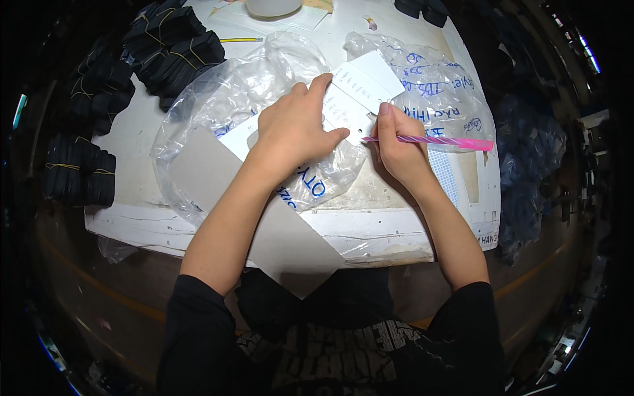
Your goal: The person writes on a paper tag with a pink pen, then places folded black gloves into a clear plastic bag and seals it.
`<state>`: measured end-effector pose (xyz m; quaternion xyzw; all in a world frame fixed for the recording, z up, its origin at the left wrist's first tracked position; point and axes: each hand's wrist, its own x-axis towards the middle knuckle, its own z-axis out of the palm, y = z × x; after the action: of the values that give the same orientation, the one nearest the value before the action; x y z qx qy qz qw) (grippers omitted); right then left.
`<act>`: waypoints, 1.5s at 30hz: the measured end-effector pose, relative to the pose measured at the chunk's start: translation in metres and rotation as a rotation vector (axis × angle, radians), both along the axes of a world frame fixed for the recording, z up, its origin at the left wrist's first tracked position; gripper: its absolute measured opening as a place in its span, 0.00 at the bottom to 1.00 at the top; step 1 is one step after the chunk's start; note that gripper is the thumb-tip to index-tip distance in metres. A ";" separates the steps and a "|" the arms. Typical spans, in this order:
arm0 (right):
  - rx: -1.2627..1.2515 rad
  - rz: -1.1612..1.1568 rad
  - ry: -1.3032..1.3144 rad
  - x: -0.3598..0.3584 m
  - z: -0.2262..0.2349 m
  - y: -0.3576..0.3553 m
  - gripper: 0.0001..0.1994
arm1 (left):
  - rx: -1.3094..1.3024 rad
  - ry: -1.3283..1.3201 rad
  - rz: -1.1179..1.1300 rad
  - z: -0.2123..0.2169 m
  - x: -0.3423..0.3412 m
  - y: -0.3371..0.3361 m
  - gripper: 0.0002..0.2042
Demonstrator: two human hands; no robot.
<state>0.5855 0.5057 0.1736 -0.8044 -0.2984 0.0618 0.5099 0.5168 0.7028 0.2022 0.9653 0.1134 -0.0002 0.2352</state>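
Observation:
White cards (380, 74) with handwriting lie overlapped on clear plastic bags in the middle of the table. My left hand (290, 125) rests on the cards' left side, thumb and index finger spread apart; its other fingers are partly hidden. In my right hand (401, 146) is a pink pen (456, 141), pinched between thumb and fingers. Its tip is at the lower card, near a small hole. Under my left forearm sits a crumpled clear plastic bag (218, 99) with blue marker writing. A grey cardboard sheet (290, 247) sticks out past the near table edge.
Bundles of dark fabric pieces (181, 63) tied with yellow bands are stacked at the left. A second marked plastic bag (439, 86) lies at the right, near a blue-patterned sheet (444, 175). A yellow pencil (241, 40) and a round container (273, 6) are at the back.

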 end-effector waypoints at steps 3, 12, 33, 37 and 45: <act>-0.031 0.049 0.016 -0.005 0.001 0.005 0.19 | 0.007 -0.049 -0.005 -0.002 0.000 0.000 0.46; -0.047 0.045 -0.023 -0.002 0.005 0.008 0.16 | 0.003 -0.005 0.019 -0.002 0.005 0.002 0.46; -0.041 0.039 -0.041 0.000 0.003 0.007 0.16 | 0.039 -0.053 -0.004 -0.003 0.004 0.002 0.44; -0.009 0.055 -0.017 0.001 0.002 0.007 0.17 | 0.042 -0.049 -0.005 -0.004 0.004 0.002 0.44; -0.037 -0.007 0.012 0.006 0.003 0.004 0.18 | 0.023 -0.032 0.005 -0.001 0.005 0.002 0.43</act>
<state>0.5911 0.5093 0.1766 -0.8144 -0.2913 0.0706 0.4970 0.5220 0.7051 0.2008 0.9676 0.1120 0.0174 0.2258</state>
